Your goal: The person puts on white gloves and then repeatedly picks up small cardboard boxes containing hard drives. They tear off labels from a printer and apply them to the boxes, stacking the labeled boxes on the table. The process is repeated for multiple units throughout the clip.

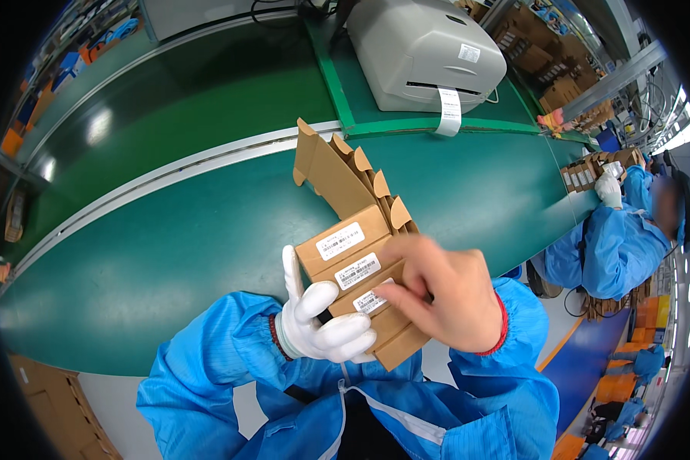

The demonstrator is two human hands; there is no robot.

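Several slim brown cardboard boxes lie side by side as one bundle in front of me, above the near edge of the table. Three white printed labels show on their faces. Open flaps with rounded tabs stick out from their far side. My left hand, in a white glove, is closed round the bundle's left and near side. My bare right hand is over the right side, its thumb at the nearest label. Its index finger is bent, blurred and apart from the thumb; the other fingers are mostly hidden.
A grey label printer stands at the back, a printed strip hanging from it. The green table meets a metal rail. On the right, a co-worker in blue handles boxes. A large carton is at lower left.
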